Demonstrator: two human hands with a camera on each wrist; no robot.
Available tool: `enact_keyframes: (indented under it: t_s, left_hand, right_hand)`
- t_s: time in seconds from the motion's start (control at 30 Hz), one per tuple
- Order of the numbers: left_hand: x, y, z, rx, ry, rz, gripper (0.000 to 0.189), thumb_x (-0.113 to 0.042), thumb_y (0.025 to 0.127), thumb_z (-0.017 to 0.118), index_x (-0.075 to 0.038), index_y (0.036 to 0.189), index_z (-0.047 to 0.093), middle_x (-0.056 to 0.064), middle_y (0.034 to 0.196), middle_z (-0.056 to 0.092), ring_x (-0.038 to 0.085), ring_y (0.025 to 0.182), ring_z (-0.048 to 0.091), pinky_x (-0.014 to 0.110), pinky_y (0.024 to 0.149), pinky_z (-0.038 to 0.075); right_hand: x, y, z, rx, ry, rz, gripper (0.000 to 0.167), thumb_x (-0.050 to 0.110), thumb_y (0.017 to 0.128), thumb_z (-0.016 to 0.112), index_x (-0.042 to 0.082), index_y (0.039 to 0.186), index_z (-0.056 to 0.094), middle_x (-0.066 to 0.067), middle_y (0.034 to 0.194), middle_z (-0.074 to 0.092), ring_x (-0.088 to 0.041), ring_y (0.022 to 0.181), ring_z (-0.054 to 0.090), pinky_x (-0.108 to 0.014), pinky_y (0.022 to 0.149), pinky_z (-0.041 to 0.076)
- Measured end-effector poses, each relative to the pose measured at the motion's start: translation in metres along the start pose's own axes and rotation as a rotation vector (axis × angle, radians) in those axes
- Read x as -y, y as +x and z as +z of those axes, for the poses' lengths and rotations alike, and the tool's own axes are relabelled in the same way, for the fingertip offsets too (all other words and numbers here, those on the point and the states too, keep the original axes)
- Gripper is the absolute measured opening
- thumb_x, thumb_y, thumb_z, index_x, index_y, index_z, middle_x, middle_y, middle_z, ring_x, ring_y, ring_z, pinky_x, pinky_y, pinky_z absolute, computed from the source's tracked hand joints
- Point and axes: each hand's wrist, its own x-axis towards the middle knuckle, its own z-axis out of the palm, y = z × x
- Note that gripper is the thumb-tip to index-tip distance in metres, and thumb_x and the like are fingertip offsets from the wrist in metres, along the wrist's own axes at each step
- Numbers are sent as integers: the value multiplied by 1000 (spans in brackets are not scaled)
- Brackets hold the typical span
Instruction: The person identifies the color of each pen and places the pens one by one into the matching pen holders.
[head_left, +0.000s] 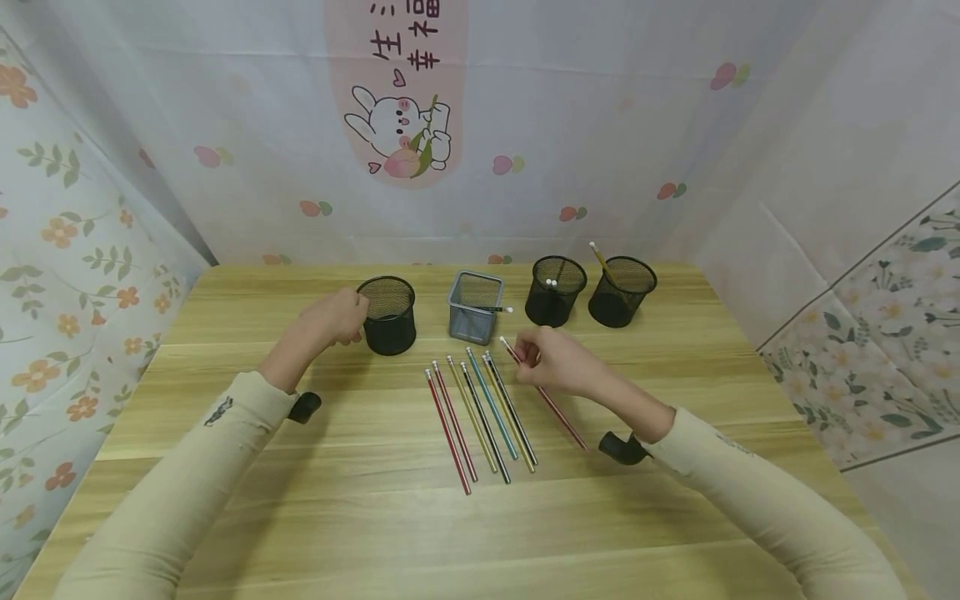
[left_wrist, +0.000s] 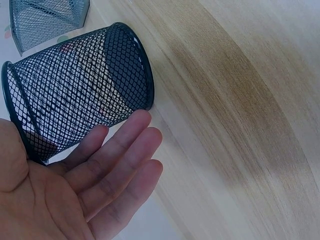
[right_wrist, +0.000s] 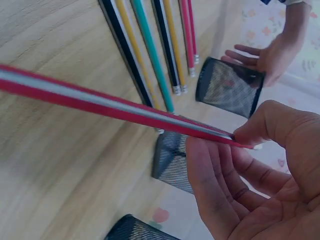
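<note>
My left hand [head_left: 333,318] is at the left side of a round black mesh pencil cup [head_left: 392,329]. Its thumb hooks over the rim into the cup, and the other fingers [left_wrist: 132,155] extend loosely along the outside wall. My right hand [head_left: 558,360] pinches a red pencil [right_wrist: 110,107] with a silver stripe between thumb and fingertips, near its white eraser end. That pencil slants over the table, right of a row of striped pencils: red pencils [head_left: 450,433], yellow, black and a teal pencil [head_left: 495,408], erasers pointing to the back.
Behind the row stands a square grey mesh holder [head_left: 471,325] with a black pencil leaning out. To its right are a round black cup [head_left: 551,308] with two white-tipped pencils and another black cup [head_left: 617,310] with a yellow pencil. A printed curtain [head_left: 600,125] hangs behind the table.
</note>
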Motion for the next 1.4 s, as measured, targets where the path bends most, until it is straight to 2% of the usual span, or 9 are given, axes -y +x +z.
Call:
enact_keyframes:
  t_s: [0.2, 0.43, 0.67, 0.8, 1.07, 1.4]
  left_hand:
    - [0, -1, 0, 3, 4, 1, 52, -24, 110, 17, 8, 126, 54, 20, 96, 67, 32, 70, 56, 35, 57, 45]
    - [-1, -1, 0, 2, 18, 18, 50, -21, 110, 18, 9, 123, 56, 20, 93, 68, 33, 71, 58, 34, 56, 45]
    - [-1, 0, 1, -2, 34, 34, 50, -19, 111, 18, 10, 133, 52, 17, 90, 66, 31, 72, 58, 35, 57, 45]
    - [0, 0, 0, -5, 30, 29, 50, -20, 110, 18, 9, 131, 53, 18, 91, 67, 31, 70, 57, 35, 57, 45]
    - [-1, 0, 0, -5, 21, 12, 50, -22, 111, 18, 7, 123, 57, 19, 93, 69, 31, 71, 57, 35, 57, 44]
    - [0, 2, 0, -2, 17, 7, 50, -21, 111, 19, 7, 123, 58, 19, 93, 68, 29, 68, 55, 34, 56, 43]
  right_hand:
    - [4, 1, -1, -96, -11, -103, 15, -2, 82, 66, 12, 83, 61, 4, 74, 62, -12, 64, 58, -29, 55, 46]
    - [9, 3, -4, -150, 7, -194, 15, -3, 83, 67, 11, 89, 64, 6, 77, 63, -10, 68, 60, -31, 57, 49]
    - [13, 2, -3, -199, 54, -295, 18, -4, 86, 65, 12, 92, 63, 1, 88, 65, -8, 77, 64, -31, 63, 54]
    - [14, 2, -2, -224, 115, -375, 17, -6, 87, 63, 10, 94, 62, -4, 92, 64, -12, 82, 66, -31, 68, 57]
    - [19, 4, 0, -273, 167, -536, 18, -9, 87, 64, 7, 97, 61, 0, 92, 61, -15, 86, 65, -29, 73, 58]
    - [29, 11, 3, -323, 241, -679, 23, -14, 86, 63, 4, 100, 65, -6, 94, 64, -20, 88, 67, -31, 74, 58]
